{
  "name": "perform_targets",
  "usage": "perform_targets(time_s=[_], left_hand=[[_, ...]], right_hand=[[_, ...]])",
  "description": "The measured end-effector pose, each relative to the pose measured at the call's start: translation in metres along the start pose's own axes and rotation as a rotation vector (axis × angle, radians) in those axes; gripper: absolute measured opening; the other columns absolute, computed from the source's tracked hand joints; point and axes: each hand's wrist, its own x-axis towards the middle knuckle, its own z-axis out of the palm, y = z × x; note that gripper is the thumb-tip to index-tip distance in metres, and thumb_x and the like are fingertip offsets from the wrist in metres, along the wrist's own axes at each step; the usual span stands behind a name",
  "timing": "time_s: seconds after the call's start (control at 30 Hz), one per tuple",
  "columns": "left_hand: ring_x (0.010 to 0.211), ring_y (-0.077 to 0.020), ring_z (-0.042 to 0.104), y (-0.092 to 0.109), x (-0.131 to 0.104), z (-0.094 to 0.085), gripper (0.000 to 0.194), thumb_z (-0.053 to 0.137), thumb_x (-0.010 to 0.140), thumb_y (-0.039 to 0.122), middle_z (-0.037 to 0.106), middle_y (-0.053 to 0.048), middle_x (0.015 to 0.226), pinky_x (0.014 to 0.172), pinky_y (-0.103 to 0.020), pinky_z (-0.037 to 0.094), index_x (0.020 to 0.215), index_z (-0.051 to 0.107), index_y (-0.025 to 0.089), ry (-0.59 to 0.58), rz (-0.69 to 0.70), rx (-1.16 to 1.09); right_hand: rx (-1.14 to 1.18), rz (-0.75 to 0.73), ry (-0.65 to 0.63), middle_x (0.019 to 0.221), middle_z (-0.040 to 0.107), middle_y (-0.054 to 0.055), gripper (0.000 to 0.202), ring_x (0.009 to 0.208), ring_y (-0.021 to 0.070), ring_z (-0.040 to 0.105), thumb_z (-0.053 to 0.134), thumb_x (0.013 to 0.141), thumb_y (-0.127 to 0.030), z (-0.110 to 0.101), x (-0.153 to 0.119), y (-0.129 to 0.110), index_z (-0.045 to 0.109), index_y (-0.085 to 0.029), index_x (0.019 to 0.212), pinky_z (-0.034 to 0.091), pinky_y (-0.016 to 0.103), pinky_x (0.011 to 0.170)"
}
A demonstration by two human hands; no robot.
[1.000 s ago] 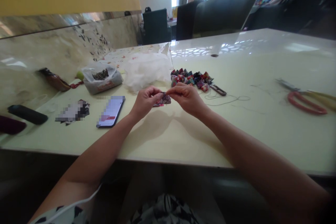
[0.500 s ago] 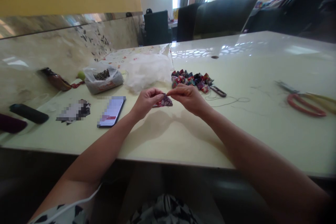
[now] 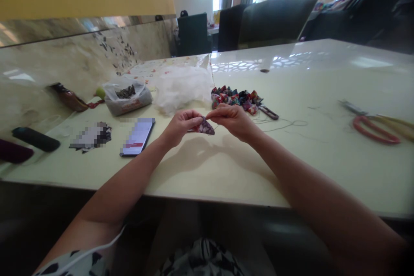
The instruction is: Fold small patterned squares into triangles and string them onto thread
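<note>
Two hands; my left grip (image 3: 181, 127) pinches patterned cloth (image 3: 205, 127), partly covered. Right fingertips pressed together beside it; whatever my right grip (image 3: 230, 118) pinches is unclear.

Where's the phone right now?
In the head view, the phone lies on the table, left of the left hand, between it and the pile of dark-edged pieces.

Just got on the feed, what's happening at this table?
The left hand pinches a small patterned cloth piece, with the right hand's fingertips at its top edge. Just beyond are a cluster of folded cloth pieces and white stuffing. A phone lies to the left, scissors to the right.
</note>
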Motion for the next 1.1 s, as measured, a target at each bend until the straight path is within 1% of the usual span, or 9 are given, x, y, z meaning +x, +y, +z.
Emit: perform_targets(time_s=[0.37, 0.5, 0.7, 0.83, 0.97, 1.03, 1.1], left_hand=[[0.058, -0.0113, 0.062, 0.000, 0.000, 0.000, 0.024, 0.082, 0.073, 0.036, 0.067, -0.001, 0.069, 0.062, -0.027, 0.053, 0.078, 0.068, 0.017, 0.003, 0.008, -0.003], [0.058, -0.0123, 0.062, 0.000, 0.000, 0.000, 0.025, 0.083, 0.072, 0.036, 0.067, -0.002, 0.069, 0.062, -0.028, 0.053, 0.077, 0.068, 0.017, -0.003, 0.006, -0.006], [0.059, -0.0114, 0.061, -0.002, 0.000, 0.002, 0.028, 0.084, 0.071, 0.037, 0.067, -0.001, 0.068, 0.063, -0.027, 0.052, 0.077, 0.068, 0.016, -0.030, -0.009, -0.030], [0.058, -0.0096, 0.056, -0.002, 0.000, 0.004, 0.029, 0.085, 0.070, 0.039, 0.064, 0.000, 0.066, 0.059, -0.024, 0.049, 0.075, 0.068, 0.016, -0.014, 0.043, -0.012], [0.057, -0.0095, 0.054, -0.003, -0.001, 0.008, 0.027, 0.083, 0.072, 0.039, 0.061, 0.001, 0.064, 0.057, -0.024, 0.047, 0.074, 0.067, 0.017, 0.019, 0.120, 0.074], [0.058, -0.0102, 0.054, -0.004, -0.002, 0.010, 0.026, 0.080, 0.074, 0.038, 0.061, 0.000, 0.064, 0.057, -0.024, 0.046, 0.073, 0.066, 0.017, 0.046, 0.173, 0.166], [0.059, -0.0107, 0.054, -0.006, -0.003, 0.013, 0.023, 0.076, 0.078, 0.036, 0.061, 0.000, 0.064, 0.056, -0.024, 0.044, 0.073, 0.065, 0.017, 0.080, 0.238, 0.286]], right_hand=[[-0.017, 0.000, -0.018, 0.079, 0.061, 0.002, 0.015, 0.077, 0.0152, 0.054, 0.069, 0.087, -0.030, -0.004, 0.001, -0.001, 0.081, -0.023, 0.087, 0.046, 0.033, 0.073], [-0.024, -0.010, -0.025, 0.081, 0.063, 0.003, 0.014, 0.079, 0.0158, 0.056, 0.067, 0.087, -0.029, -0.002, 0.000, -0.002, 0.080, -0.023, 0.085, 0.046, 0.033, 0.074], [0.018, -0.015, -0.018, 0.080, 0.063, 0.002, 0.014, 0.076, 0.0146, 0.057, 0.067, 0.084, -0.028, 0.002, 0.000, -0.001, 0.077, -0.019, 0.083, 0.045, 0.031, 0.072], [0.015, 0.024, 0.009, 0.079, 0.064, 0.002, 0.014, 0.074, 0.0150, 0.056, 0.065, 0.084, -0.030, 0.010, -0.002, 0.001, 0.072, -0.017, 0.086, 0.043, 0.030, 0.069], [-0.020, 0.061, 0.037, 0.070, 0.058, -0.001, 0.014, 0.065, 0.0136, 0.050, 0.059, 0.088, -0.028, 0.020, -0.006, -0.004, 0.064, -0.018, 0.096, 0.039, 0.028, 0.062], [-0.092, 0.015, 0.051, 0.073, 0.060, 0.000, 0.010, 0.068, 0.0141, 0.052, 0.056, 0.089, -0.025, 0.023, -0.007, -0.008, 0.060, -0.019, 0.095, 0.040, 0.028, 0.065], [-0.213, -0.070, 0.071, 0.079, 0.062, 0.002, 0.004, 0.073, 0.0151, 0.055, 0.054, 0.090, -0.021, 0.025, -0.007, -0.009, 0.057, -0.019, 0.091, 0.040, 0.029, 0.069]])
